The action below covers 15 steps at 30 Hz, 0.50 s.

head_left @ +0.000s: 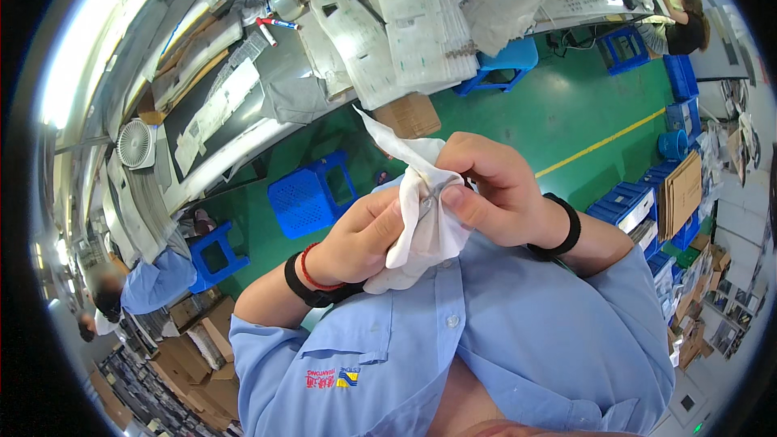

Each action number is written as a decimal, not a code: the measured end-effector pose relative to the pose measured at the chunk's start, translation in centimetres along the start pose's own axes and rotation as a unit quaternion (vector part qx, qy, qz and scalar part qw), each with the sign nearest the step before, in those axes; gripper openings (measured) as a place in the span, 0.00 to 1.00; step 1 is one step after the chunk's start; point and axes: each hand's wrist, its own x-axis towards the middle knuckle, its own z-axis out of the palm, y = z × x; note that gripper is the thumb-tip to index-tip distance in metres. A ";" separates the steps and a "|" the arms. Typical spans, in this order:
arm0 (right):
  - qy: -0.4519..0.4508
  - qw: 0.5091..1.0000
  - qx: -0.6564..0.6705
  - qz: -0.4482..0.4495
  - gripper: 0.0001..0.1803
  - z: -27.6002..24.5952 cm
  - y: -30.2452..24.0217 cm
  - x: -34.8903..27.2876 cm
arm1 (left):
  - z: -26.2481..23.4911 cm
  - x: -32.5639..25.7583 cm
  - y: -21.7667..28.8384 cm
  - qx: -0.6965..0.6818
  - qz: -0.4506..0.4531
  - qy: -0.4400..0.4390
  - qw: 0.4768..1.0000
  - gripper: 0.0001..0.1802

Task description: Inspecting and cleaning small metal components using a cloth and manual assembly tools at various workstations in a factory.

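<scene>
Left hand (360, 239) wrapped around crumpled white cloth (421, 226), held chest-high in front of light blue shirt (518, 332). Right hand (490, 190) fingertips pressed together, pinching small grey metal piece (430, 194) against the cloth; exact shape too small to tell. Risks, as a judgement: thin pinch on a small part, so easy slip out of the fold and drop to green floor (558, 113), well below. Loose cloth corner sticking up, could snag or hide the part. Blue plastic stool (312, 194) underneath.
</scene>
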 end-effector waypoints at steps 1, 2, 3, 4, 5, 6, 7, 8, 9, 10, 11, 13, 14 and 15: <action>-0.004 1.000 -0.013 -0.009 0.07 -0.1 -0.1 0.0 | 0.0 0.0 -0.1 0.000 0.000 0.000 1.000 0.22; -0.003 1.000 -0.013 -0.008 0.07 -0.1 -0.3 0.1 | 0.0 0.0 -0.2 -0.003 0.007 -0.001 1.000 0.21; -0.004 1.000 -0.008 -0.005 0.07 0.0 -0.5 0.1 | 0.1 0.0 -0.3 -0.007 0.014 -0.001 1.000 0.21; -0.005 1.000 -0.003 -0.002 0.07 0.0 -0.7 0.1 | 0.1 -0.1 -0.4 -0.007 0.014 -0.001 1.000 0.21; -0.005 1.000 -0.002 -0.001 0.07 -0.1 -0.8 0.1 | 0.1 -0.1 -0.4 -0.005 0.014 0.001 1.000 0.21; -0.021 1.000 -0.019 0.002 0.07 -0.3 -1.0 0.1 | 0.1 -0.2 -0.5 -0.004 0.014 0.004 1.000 0.21; -0.038 0.999 -0.035 0.005 0.07 -0.4 -1.1 0.1 | 0.0 -0.2 -0.5 -0.004 0.014 0.004 1.000 0.21; -0.038 0.999 -0.035 0.005 0.07 -0.4 -1.1 0.2 | -0.1 -0.3 -0.4 0.004 0.012 0.002 1.000 0.21; -0.040 0.999 -0.035 -0.008 0.07 -0.5 -1.1 0.3 | -0.2 -0.2 -0.4 0.013 0.011 0.000 1.000 0.21; -0.042 0.998 -0.036 -0.021 0.07 -0.4 -1.1 0.3 | -0.2 -0.2 -0.4 0.012 0.011 0.000 1.000 0.21; -0.042 0.998 -0.036 -0.020 0.07 -0.3 -1.1 0.4 | -0.2 -0.2 -0.4 0.012 0.014 -0.003 1.000 0.21; -0.028 0.998 -0.036 -0.037 0.07 -0.2 -1.0 0.5 | 0.0 0.0 -0.4 0.011 0.018 -0.006 1.000 0.21; -0.028 0.998 -0.037 -0.037 0.07 -0.2 -1.0 0.5 | 0.1 0.0 -0.3 0.018 0.023 -0.002 1.000 0.21; -0.027 0.998 -0.046 -0.042 0.07 -0.2 -1.0 0.5 | 0.2 0.0 -0.3 0.025 0.027 0.002 0.999 0.21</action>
